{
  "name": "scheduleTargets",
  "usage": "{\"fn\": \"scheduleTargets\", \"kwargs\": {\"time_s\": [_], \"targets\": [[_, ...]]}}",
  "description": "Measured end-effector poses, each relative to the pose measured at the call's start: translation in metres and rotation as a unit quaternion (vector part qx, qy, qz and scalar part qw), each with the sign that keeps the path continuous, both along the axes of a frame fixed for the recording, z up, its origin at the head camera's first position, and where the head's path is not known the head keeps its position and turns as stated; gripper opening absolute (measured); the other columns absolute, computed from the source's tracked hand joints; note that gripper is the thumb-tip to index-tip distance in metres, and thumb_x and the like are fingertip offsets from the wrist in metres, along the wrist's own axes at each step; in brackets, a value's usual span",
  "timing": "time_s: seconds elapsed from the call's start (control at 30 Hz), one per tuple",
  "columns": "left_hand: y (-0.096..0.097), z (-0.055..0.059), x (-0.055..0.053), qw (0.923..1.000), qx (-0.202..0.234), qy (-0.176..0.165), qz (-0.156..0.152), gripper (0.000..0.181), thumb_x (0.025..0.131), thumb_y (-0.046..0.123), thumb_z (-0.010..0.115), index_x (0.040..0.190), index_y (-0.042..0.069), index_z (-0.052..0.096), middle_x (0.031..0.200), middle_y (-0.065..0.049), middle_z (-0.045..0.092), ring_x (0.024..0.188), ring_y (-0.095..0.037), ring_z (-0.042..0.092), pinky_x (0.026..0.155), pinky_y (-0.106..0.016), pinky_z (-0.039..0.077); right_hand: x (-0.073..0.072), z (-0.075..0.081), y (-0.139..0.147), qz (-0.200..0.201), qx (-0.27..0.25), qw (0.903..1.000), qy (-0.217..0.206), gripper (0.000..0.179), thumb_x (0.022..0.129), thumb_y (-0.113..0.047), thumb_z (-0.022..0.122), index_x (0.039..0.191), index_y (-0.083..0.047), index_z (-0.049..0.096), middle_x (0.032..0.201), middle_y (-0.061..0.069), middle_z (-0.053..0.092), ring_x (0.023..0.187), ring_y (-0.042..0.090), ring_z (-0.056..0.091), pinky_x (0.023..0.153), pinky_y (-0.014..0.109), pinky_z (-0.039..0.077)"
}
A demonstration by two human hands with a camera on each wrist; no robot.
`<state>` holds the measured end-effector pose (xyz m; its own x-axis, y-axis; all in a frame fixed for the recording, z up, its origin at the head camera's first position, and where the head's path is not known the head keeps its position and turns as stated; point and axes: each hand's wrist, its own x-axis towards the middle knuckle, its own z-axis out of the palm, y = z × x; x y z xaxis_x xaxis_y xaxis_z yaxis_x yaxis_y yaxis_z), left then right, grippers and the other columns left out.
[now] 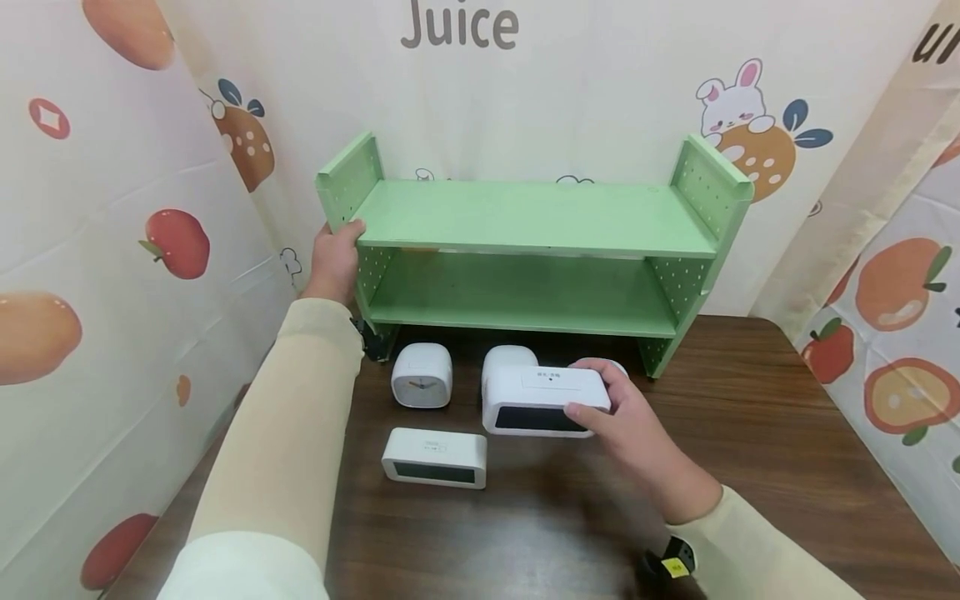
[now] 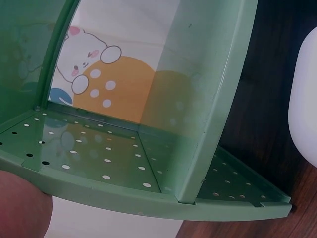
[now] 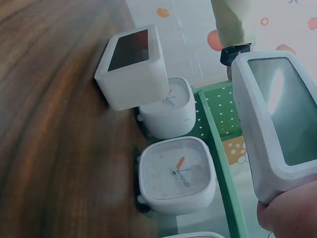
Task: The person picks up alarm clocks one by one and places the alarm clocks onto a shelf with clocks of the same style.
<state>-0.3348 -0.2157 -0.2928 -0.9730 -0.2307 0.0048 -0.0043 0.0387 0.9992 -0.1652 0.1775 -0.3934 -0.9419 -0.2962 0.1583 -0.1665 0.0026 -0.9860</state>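
My right hand [image 1: 626, 421] grips the right end of a white digital clock [image 1: 543, 385], held above the table with its dark screen facing me. In the right wrist view that digital clock [image 3: 265, 144] shows a blank, glossy screen. My left hand [image 1: 335, 262] holds the left side panel of a green two-tier shelf [image 1: 525, 217], thumb at the upper board's corner. Beneath the shelf's front stand white analog clocks: one on the left [image 1: 422, 373], one in the middle [image 1: 510, 357] partly covered, and one on the right mostly hidden behind my right hand.
Another white digital clock [image 1: 435, 450] lies on the dark wooden table [image 1: 480, 542], in front of the left analog clock. Fruit-print curtains [image 1: 600, 92] surround the table at the back and both sides. A rounded white object [image 2: 307, 99] shows at the left wrist view's edge.
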Motion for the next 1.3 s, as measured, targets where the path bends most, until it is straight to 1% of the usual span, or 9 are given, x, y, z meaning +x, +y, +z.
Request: {"fn": "scheduleTargets", "kwargs": {"time_s": [0.07,0.27,0.43,0.63,0.77,0.87,0.97,1.13,1.3], "targets": [[0.000,0.000,0.000,1.0000,-0.001,0.000,0.000,0.059,0.108,0.047,0.043,0.163,0.031,0.028,0.160,0.000,0.038,0.142,-0.022,0.039,0.118,-0.052,0.028,-0.003,0.003,-0.002,0.002,0.002,1.0000,0.003,0.047,0.097,-0.002,0.068,0.137,0.002,0.043,0.133,0.012,0.056,0.113,0.018,0.058,0.089,0.024,0.052],[-0.001,-0.001,-0.001,1.0000,0.000,-0.007,-0.003,0.058,0.108,0.048,0.042,0.162,0.033,0.028,0.159,0.001,0.039,0.140,-0.021,0.041,0.117,-0.053,0.030,-0.014,0.009,-0.008,0.016,-0.012,0.9998,-0.006,0.048,0.097,-0.001,0.068,0.137,0.003,0.043,0.134,0.013,0.056,0.116,0.019,0.058,0.092,0.025,0.053],[-0.001,-0.001,-0.001,1.0000,0.002,0.000,-0.001,0.058,0.108,0.047,0.043,0.162,0.032,0.029,0.159,0.000,0.040,0.141,-0.021,0.040,0.118,-0.053,0.029,-0.024,0.019,-0.013,0.019,-0.009,0.9996,-0.017,0.049,0.097,-0.004,0.070,0.139,0.000,0.043,0.139,0.015,0.054,0.120,0.022,0.057,0.095,0.027,0.052],[-0.001,-0.001,-0.001,1.0000,0.004,0.001,-0.002,0.058,0.108,0.046,0.044,0.162,0.031,0.030,0.158,-0.001,0.041,0.140,-0.022,0.041,0.117,-0.053,0.030,-0.035,0.039,-0.019,0.014,-0.006,0.9998,-0.013,0.048,0.097,-0.001,0.068,0.138,0.001,0.043,0.139,0.015,0.053,0.120,0.020,0.057,0.094,0.025,0.052],[-0.002,-0.002,-0.002,1.0000,0.004,-0.001,-0.004,0.058,0.108,0.047,0.043,0.162,0.031,0.030,0.157,0.000,0.041,0.139,-0.022,0.042,0.116,-0.053,0.031,-0.040,0.056,-0.024,0.027,-0.018,0.9995,0.004,0.047,0.097,0.002,0.065,0.138,0.003,0.041,0.140,0.017,0.051,0.122,0.021,0.056,0.095,0.026,0.051],[-0.003,-0.001,-0.002,1.0000,0.003,-0.002,-0.003,0.058,0.108,0.048,0.043,0.161,0.032,0.030,0.157,0.000,0.041,0.139,-0.022,0.042,0.116,-0.054,0.031,-0.042,0.068,-0.029,0.032,-0.015,0.9993,0.014,0.047,0.098,0.000,0.064,0.138,0.003,0.041,0.141,0.017,0.050,0.124,0.023,0.054,0.097,0.026,0.050],[-0.002,0.000,-0.002,1.0000,0.004,-0.003,0.001,0.058,0.107,0.048,0.044,0.161,0.031,0.031,0.156,-0.001,0.042,0.138,-0.022,0.043,0.116,-0.053,0.031,-0.047,0.079,-0.034,0.026,-0.005,0.9995,0.017,0.047,0.098,-0.002,0.066,0.138,0.000,0.042,0.139,0.015,0.051,0.124,0.023,0.054,0.096,0.026,0.050],[-0.002,0.003,0.000,0.9999,0.009,-0.006,0.004,0.058,0.107,0.048,0.045,0.161,0.030,0.031,0.156,-0.002,0.043,0.137,-0.022,0.044,0.116,-0.053,0.033,-0.062,0.094,-0.046,0.025,0.004,0.9994,0.024,0.049,0.098,-0.004,0.068,0.140,-0.001,0.042,0.139,0.013,0.052,0.123,0.023,0.054,0.097,0.028,0.048],[-0.001,0.003,0.002,0.9997,0.023,-0.010,-0.002,0.057,0.108,0.048,0.045,0.161,0.032,0.031,0.156,-0.001,0.042,0.139,-0.025,0.044,0.115,-0.055,0.034,-0.075,0.107,-0.056,0.029,0.012,0.9989,0.034,0.050,0.098,-0.007,0.068,0.141,-0.002,0.043,0.137,0.012,0.053,0.120,0.023,0.054,0.096,0.032,0.046]]}}
